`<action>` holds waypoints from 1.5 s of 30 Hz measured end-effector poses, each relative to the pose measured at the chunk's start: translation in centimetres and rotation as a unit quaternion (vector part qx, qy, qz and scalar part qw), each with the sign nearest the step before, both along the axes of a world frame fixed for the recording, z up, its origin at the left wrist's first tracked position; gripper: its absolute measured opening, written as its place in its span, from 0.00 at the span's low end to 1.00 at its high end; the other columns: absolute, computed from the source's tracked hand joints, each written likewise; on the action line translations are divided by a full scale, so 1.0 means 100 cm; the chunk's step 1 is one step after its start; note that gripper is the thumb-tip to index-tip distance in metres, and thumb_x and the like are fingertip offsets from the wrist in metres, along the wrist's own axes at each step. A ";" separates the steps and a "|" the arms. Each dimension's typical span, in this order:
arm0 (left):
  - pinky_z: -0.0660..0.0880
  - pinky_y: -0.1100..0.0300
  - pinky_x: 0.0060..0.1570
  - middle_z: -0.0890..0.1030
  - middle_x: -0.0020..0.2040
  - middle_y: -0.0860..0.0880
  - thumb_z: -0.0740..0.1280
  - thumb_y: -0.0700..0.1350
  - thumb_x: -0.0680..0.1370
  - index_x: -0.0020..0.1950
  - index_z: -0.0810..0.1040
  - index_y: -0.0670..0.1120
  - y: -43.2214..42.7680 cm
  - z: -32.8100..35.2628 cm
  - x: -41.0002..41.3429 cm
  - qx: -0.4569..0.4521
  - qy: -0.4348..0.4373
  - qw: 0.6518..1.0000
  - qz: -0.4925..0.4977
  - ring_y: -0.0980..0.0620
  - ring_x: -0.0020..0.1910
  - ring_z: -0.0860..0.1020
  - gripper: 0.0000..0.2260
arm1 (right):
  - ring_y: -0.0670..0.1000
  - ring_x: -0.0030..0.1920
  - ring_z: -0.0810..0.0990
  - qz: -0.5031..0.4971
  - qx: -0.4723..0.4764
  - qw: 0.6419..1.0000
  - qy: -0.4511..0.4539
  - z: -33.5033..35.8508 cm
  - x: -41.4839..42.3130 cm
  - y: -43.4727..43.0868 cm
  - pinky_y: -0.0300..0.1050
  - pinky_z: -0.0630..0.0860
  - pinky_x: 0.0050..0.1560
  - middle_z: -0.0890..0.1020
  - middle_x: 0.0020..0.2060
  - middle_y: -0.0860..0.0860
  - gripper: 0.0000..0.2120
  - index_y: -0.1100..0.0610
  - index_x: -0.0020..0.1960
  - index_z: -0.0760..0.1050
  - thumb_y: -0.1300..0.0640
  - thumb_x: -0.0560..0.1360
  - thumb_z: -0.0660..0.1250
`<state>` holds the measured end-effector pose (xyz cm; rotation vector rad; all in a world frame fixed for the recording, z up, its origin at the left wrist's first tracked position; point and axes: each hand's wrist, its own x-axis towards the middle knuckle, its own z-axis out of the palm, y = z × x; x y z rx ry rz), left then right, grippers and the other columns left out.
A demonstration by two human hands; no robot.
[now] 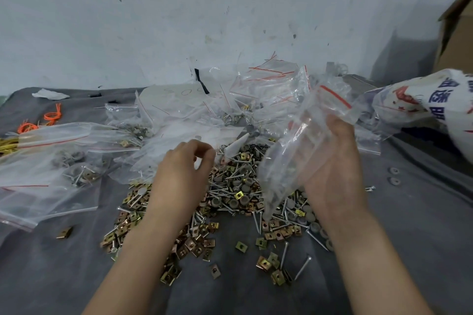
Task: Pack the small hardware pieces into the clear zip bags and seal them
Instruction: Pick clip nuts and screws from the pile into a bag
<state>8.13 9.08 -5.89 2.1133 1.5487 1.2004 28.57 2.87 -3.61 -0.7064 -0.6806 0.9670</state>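
Zip bag [302, 151] in right hand [335, 174] holds grey hardware pieces [279, 188].

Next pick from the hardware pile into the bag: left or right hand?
Left. The left hand hovers right over the pile of screws and clip nuts, fingers curled toward it. The right hand is occupied holding the clear zip bag up beside the pile.

Scuffed, stained whitish wall [179, 20] behind a dark grey cloth-covered surface [422, 212], perhaps a cardboard box [455, 33] at far right.
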 end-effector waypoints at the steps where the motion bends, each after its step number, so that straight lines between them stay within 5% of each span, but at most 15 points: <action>1: 0.75 0.58 0.48 0.80 0.48 0.58 0.64 0.53 0.81 0.53 0.79 0.53 0.001 0.002 -0.001 -0.010 -0.023 1.000 0.003 0.57 0.49 0.78 0.07 | 0.53 0.63 0.81 0.039 -0.004 0.997 0.064 0.000 -0.001 0.000 0.60 0.75 0.66 0.82 0.63 0.52 0.30 0.55 0.72 0.71 0.45 0.74 0.67; 5: 0.70 0.68 0.40 0.79 0.45 0.61 0.65 0.51 0.81 0.54 0.78 0.53 0.002 0.007 -0.002 -0.042 -0.088 0.995 0.008 0.64 0.45 0.77 0.05 | 0.55 0.62 0.82 0.117 0.001 0.972 0.206 -0.003 -0.010 0.001 0.61 0.71 0.68 0.82 0.63 0.55 0.33 0.58 0.74 0.70 0.44 0.73 0.67; 8: 0.76 0.61 0.42 0.81 0.46 0.55 0.67 0.48 0.80 0.51 0.78 0.54 0.001 0.012 -0.001 -0.064 -0.157 0.985 -0.015 0.55 0.47 0.80 0.01 | 0.57 0.63 0.81 0.129 0.012 0.962 0.240 -0.006 -0.013 0.003 0.62 0.72 0.68 0.82 0.62 0.56 0.30 0.58 0.73 0.69 0.43 0.76 0.64; 12: 0.75 0.68 0.36 0.81 0.49 0.53 0.68 0.43 0.79 0.51 0.79 0.55 -0.003 0.018 0.000 -0.092 -0.250 0.962 -0.054 0.51 0.47 0.81 0.06 | 0.57 0.63 0.81 0.141 0.015 0.955 0.260 -0.006 -0.014 0.003 0.61 0.74 0.65 0.82 0.60 0.56 0.30 0.59 0.74 0.69 0.42 0.78 0.63; 17: 0.75 0.60 0.42 0.81 0.47 0.59 0.69 0.40 0.78 0.51 0.82 0.55 -0.004 0.025 -0.001 -0.111 -0.333 0.934 -0.075 0.57 0.43 0.79 0.09 | 0.58 0.63 0.81 0.138 0.006 0.960 0.244 -0.007 -0.013 0.003 0.62 0.74 0.66 0.82 0.62 0.57 0.29 0.58 0.74 0.69 0.44 0.78 0.64; 23: 0.75 0.62 0.49 0.85 0.51 0.55 0.68 0.39 0.79 0.53 0.81 0.53 -0.007 0.024 -0.002 -0.122 -0.351 0.923 -0.097 0.60 0.47 0.82 0.09 | 0.55 0.63 0.81 0.100 0.004 0.986 0.133 -0.004 -0.010 0.002 0.61 0.74 0.67 0.83 0.62 0.53 0.27 0.55 0.73 0.69 0.44 0.78 0.63; 27: 0.77 0.59 0.49 0.86 0.50 0.55 0.64 0.42 0.82 0.56 0.80 0.52 -0.009 0.020 -0.003 -0.142 -0.363 0.914 -0.118 0.58 0.46 0.82 0.08 | 0.53 0.58 0.84 0.087 0.012 0.991 0.101 -0.004 -0.007 0.001 0.55 0.79 0.58 0.84 0.60 0.52 0.29 0.56 0.74 0.70 0.43 0.77 0.63; 33: 0.75 0.57 0.50 0.86 0.52 0.48 0.64 0.44 0.81 0.60 0.78 0.46 -0.005 0.012 -0.005 -0.236 -0.494 0.819 -0.173 0.53 0.46 0.83 0.08 | 0.52 0.61 0.83 0.074 0.000 0.996 0.057 -0.008 0.001 0.003 0.58 0.77 0.61 0.83 0.62 0.49 0.29 0.53 0.75 0.69 0.41 0.77 0.61; 39: 0.79 0.60 0.46 0.85 0.54 0.50 0.65 0.44 0.79 0.62 0.78 0.47 0.002 0.008 -0.006 -0.305 -0.543 0.748 -0.227 0.55 0.44 0.84 0.12 | 0.54 0.60 0.83 0.067 -0.030 0.997 0.030 -0.011 0.009 0.003 0.58 0.79 0.57 0.84 0.60 0.51 0.23 0.49 0.62 0.83 0.39 0.78 0.58; 45: 0.80 0.60 0.38 0.84 0.49 0.53 0.64 0.42 0.79 0.57 0.79 0.51 0.006 0.009 -0.003 -0.382 -0.628 0.632 -0.246 0.55 0.40 0.83 0.09 | 0.55 0.64 0.81 0.045 -0.003 0.998 0.048 -0.004 0.005 0.010 0.64 0.73 0.67 0.81 0.64 0.51 0.28 0.56 0.74 0.69 0.43 0.78 0.59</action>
